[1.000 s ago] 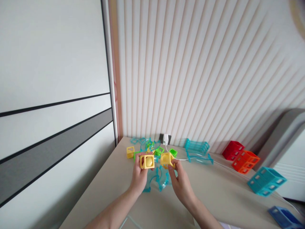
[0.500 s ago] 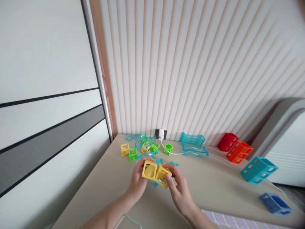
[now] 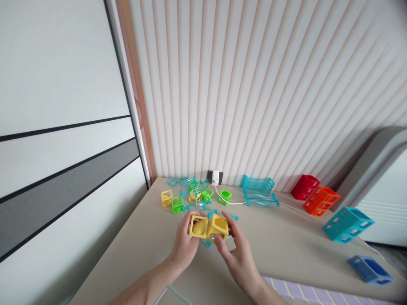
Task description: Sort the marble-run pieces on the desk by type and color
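Gripping the left cube [image 3: 199, 228], a yellow one, with the left hand [image 3: 184, 237], fingers bent round its outer side. Pinching the right cube [image 3: 218, 222], yellow too, with the right hand [image 3: 235, 242], thumb low on the front and fingers round the far side. Holding both up over the surface [image 3: 136, 250], side by side. Facing almost straight out on the left; turned more on the right, with two sides showing. Very near or touching at the edges; hard to tell if joined.

Most likely lining up the sides here. Best to hold the left cube steady and turn just the right cube, a little at a time. Make the near sides flat to each other, then match the corners. Check those sides for clips or notches, too small to see from here. Push straight, not on a slant, to stop a slip. Tuck fingers away from the gap to save a pinch. Press softly, then wiggle to test.

Mind the blue bit [image 3: 235, 217] just behind the right hand. Leave alone the green cube [image 3: 177, 205] and white cord [image 3: 237, 203], farther back.
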`<action>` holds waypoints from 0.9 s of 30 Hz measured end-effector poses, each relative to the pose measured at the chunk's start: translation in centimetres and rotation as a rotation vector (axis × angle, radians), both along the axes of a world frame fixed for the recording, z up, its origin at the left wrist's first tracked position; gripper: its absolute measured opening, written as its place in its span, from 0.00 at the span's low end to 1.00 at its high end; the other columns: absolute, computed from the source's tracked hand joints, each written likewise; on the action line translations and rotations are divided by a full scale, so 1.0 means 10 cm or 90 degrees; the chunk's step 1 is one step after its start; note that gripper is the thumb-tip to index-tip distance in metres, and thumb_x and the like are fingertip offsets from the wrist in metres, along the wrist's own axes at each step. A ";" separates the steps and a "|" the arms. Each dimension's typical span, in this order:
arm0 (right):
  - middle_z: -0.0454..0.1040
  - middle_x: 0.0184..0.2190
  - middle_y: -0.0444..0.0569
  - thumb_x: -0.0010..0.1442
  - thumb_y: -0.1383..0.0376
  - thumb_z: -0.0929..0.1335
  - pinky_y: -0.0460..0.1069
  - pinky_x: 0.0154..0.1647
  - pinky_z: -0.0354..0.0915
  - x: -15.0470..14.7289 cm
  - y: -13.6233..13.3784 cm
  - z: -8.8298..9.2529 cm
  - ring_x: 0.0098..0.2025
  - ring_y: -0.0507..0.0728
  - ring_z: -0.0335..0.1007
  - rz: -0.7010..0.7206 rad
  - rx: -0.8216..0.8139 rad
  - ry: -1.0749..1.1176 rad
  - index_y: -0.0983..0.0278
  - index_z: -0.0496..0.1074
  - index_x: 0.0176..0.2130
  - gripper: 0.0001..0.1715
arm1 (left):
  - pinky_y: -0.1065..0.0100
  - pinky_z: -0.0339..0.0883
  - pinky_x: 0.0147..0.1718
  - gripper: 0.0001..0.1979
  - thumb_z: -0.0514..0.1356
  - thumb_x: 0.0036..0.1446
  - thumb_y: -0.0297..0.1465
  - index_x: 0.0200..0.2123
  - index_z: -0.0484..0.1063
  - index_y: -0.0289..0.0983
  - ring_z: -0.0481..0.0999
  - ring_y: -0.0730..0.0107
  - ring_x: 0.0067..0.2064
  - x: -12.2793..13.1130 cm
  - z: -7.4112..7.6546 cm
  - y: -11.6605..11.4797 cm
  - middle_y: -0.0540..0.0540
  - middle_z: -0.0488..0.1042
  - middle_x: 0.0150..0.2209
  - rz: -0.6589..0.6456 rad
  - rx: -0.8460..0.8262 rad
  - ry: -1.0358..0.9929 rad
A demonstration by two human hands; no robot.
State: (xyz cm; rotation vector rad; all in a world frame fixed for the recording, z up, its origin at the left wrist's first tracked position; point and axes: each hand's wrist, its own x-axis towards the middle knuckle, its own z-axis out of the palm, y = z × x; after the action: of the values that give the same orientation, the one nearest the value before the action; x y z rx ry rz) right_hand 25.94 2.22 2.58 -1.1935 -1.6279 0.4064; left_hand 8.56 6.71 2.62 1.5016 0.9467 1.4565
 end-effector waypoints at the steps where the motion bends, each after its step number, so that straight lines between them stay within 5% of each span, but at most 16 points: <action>1: 0.78 0.48 0.52 0.65 0.63 0.69 0.52 0.45 0.76 0.01 0.01 -0.01 0.43 0.59 0.78 -0.021 0.048 -0.039 0.59 0.61 0.67 0.34 | 0.67 0.70 0.40 0.10 0.62 0.52 0.23 0.38 0.71 0.40 0.78 0.64 0.39 0.01 -0.01 0.02 0.49 0.77 0.36 0.012 -0.020 -0.011; 9: 0.74 0.54 0.55 0.65 0.76 0.65 0.59 0.58 0.71 0.12 0.06 -0.01 0.59 0.62 0.70 -0.017 0.249 -0.215 0.56 0.68 0.59 0.27 | 0.69 0.69 0.37 0.06 0.62 0.52 0.27 0.35 0.71 0.40 0.74 0.67 0.34 0.04 0.03 0.00 0.52 0.74 0.31 0.000 -0.047 -0.048; 20: 0.56 0.69 0.59 0.67 0.68 0.68 0.58 0.62 0.70 0.03 -0.06 0.02 0.69 0.65 0.59 0.080 0.164 -0.266 0.56 0.62 0.65 0.29 | 0.65 0.73 0.42 0.12 0.61 0.53 0.25 0.42 0.72 0.40 0.80 0.61 0.43 0.04 0.03 -0.06 0.47 0.79 0.41 -0.073 -0.066 -0.077; 23: 0.59 0.67 0.62 0.69 0.67 0.66 0.58 0.63 0.68 0.02 -0.04 -0.03 0.69 0.64 0.60 0.047 0.144 -0.202 0.59 0.57 0.68 0.31 | 0.65 0.72 0.42 0.12 0.62 0.52 0.24 0.41 0.72 0.40 0.79 0.61 0.42 0.04 0.05 -0.07 0.47 0.79 0.40 -0.065 -0.056 -0.066; 27: 0.72 0.58 0.59 0.69 0.64 0.67 0.54 0.58 0.72 0.02 0.03 -0.11 0.60 0.61 0.73 0.038 0.153 -0.170 0.59 0.59 0.66 0.29 | 0.67 0.71 0.40 0.12 0.61 0.49 0.22 0.38 0.72 0.41 0.78 0.64 0.38 0.03 0.05 -0.08 0.50 0.78 0.36 -0.042 -0.046 -0.037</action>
State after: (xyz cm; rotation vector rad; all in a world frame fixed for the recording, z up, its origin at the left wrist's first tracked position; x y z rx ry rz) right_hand 26.19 2.50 1.45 -1.0522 -1.8856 0.0848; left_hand 8.86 5.90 3.12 1.4175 0.8981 1.3969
